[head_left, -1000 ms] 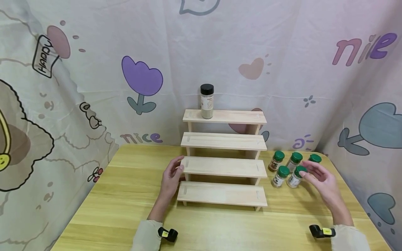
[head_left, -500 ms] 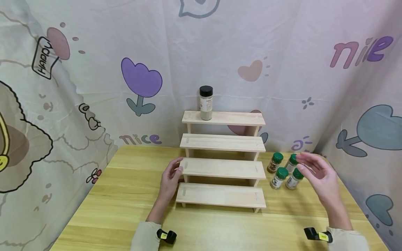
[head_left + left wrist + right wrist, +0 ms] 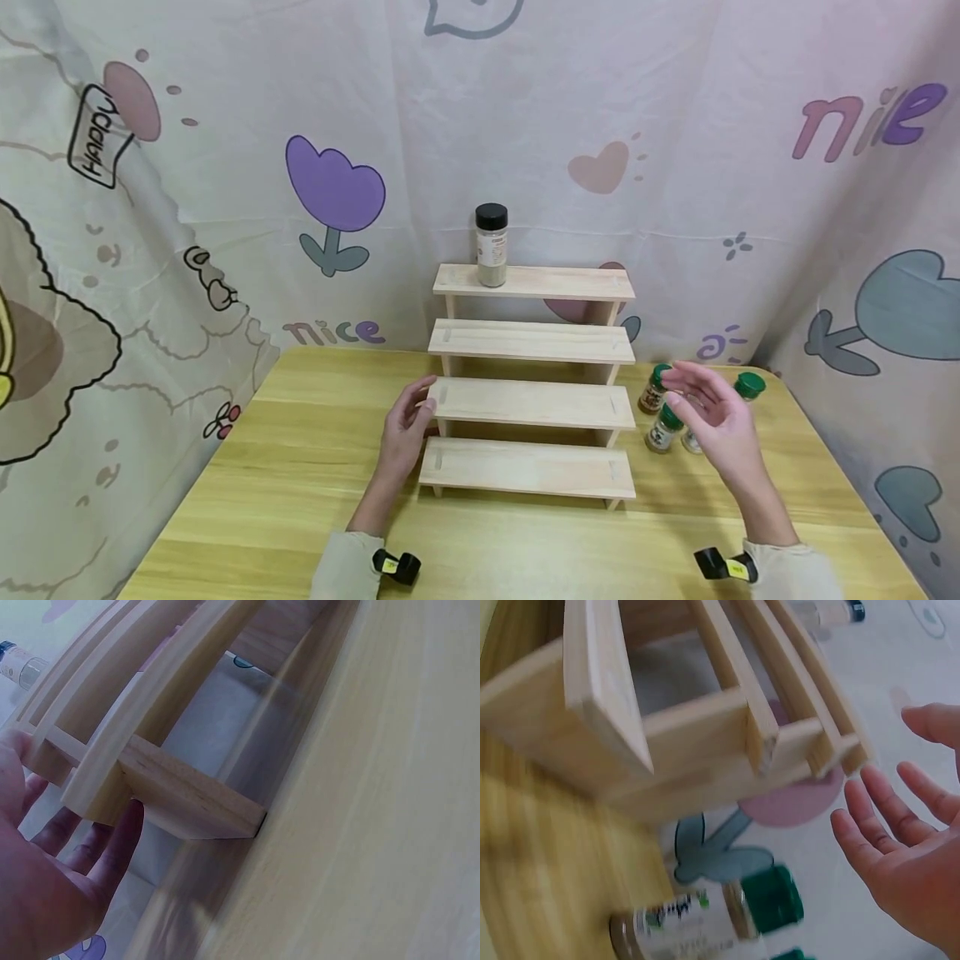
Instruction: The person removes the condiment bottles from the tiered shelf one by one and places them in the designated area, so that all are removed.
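Observation:
A stepped wooden rack [image 3: 525,404] with several shelves stands on the table. At its left end my left hand [image 3: 405,429] holds a lower shelf, fingers and thumb around the shelf end; the left wrist view shows fingertips [image 3: 135,814] against the wood. My right hand [image 3: 716,421], fingers spread and nothing in them, is raised over a group of green-capped spice jars [image 3: 663,431] right of the rack, hiding some of them. In the right wrist view one labelled jar [image 3: 686,926] lies below the hand. A black-capped spice jar [image 3: 492,254] stands upright on the top shelf, left of its middle.
The yellowish wooden table [image 3: 300,467] ends at a patterned cloth [image 3: 420,108] hung behind and on both sides. One green-capped jar [image 3: 750,387] stands farther right, near the table's back right corner.
My right hand has lifted from the green-capped jars and moved left over them, uncovering the far right jar. My left hand and the rack have stayed in place.

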Demonstrator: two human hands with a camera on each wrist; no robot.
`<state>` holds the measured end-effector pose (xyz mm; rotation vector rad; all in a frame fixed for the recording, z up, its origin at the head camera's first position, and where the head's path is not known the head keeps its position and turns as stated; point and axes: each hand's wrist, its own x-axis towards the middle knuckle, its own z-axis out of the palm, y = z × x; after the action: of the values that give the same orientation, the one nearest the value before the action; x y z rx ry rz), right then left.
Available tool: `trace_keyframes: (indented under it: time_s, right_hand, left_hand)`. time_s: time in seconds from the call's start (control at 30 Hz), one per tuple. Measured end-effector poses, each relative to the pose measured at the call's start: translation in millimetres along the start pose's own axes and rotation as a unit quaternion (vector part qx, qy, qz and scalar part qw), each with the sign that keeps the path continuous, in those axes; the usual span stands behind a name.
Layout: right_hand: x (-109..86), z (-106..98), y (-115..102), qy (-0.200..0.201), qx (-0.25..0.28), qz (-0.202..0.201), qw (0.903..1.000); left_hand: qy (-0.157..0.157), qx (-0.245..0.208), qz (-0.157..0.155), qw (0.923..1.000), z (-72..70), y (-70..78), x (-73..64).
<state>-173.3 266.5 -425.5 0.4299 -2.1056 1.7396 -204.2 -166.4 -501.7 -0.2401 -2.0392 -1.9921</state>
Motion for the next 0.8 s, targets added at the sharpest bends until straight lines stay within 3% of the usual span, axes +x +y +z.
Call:
trace_keyframes:
  time_s: [0.33,0.8]
  right_hand:
    - [23.4,28.8,-25.8,-0.008,-0.009,-0.012,0.9998]
    - [65.7,63.3,-59.1,-0.044,0.029,-0.04,0.9978]
  left_hand:
    - [0.006,0.004,0.001,1.0,4.1,-1.2,-3.4]
    - [0.007,0.009,-0.007,0.9999,0.7,2.0,-2.0]
